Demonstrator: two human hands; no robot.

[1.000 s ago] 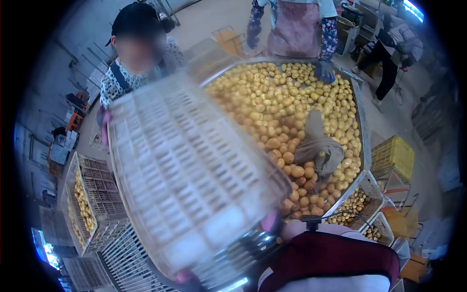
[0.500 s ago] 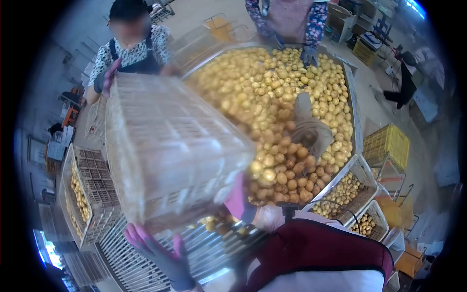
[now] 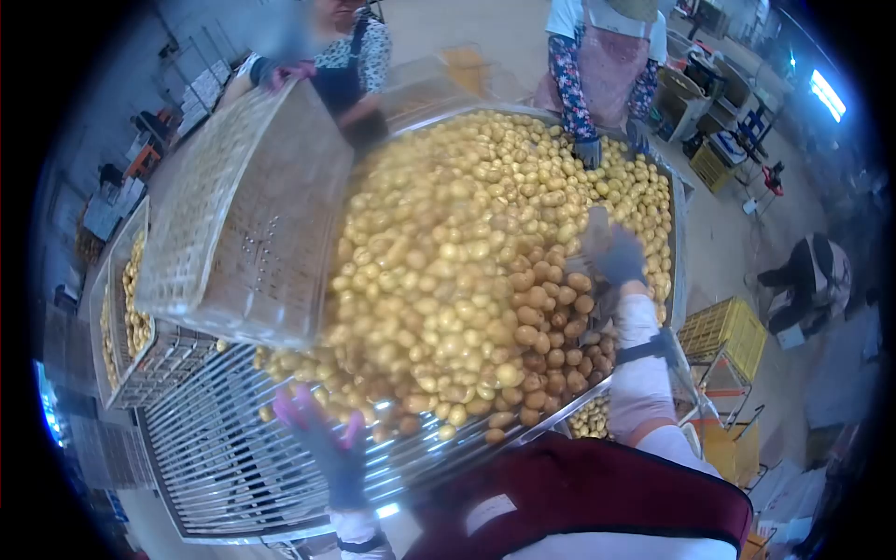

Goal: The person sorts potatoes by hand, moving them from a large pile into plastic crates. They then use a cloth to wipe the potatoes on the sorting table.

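My left hand (image 3: 322, 443), in a grey glove with pink fingertips, is open with fingers spread over the metal rollers (image 3: 224, 448), beside loose potatoes. My right hand (image 3: 616, 254), gloved and smeared by motion, reaches across the heap to a limp grey piece (image 3: 595, 224) that looks like cloth or plastic; whether it grips this I cannot tell. Yellow potatoes (image 3: 420, 280) cover the metal-edged table, some blurred as they tumble. Browner potatoes (image 3: 551, 327) lie nearest me. At the left, a tipped pale plastic crate (image 3: 243, 224) faces the heap, with a co-worker's hand on its upper rim.
Across the table a second person (image 3: 607, 65) has gloved hands among the potatoes. Another crate of potatoes (image 3: 121, 317) stands at the left. A yellow crate (image 3: 719, 331) sits on a stand to the right. The table's metal rim (image 3: 681, 243) bounds the heap.
The crate has moved left and away from my hands, and potatoes now spread onto the rollers. My right hand has left the crate and swung right to the grey piece. The view has shifted.
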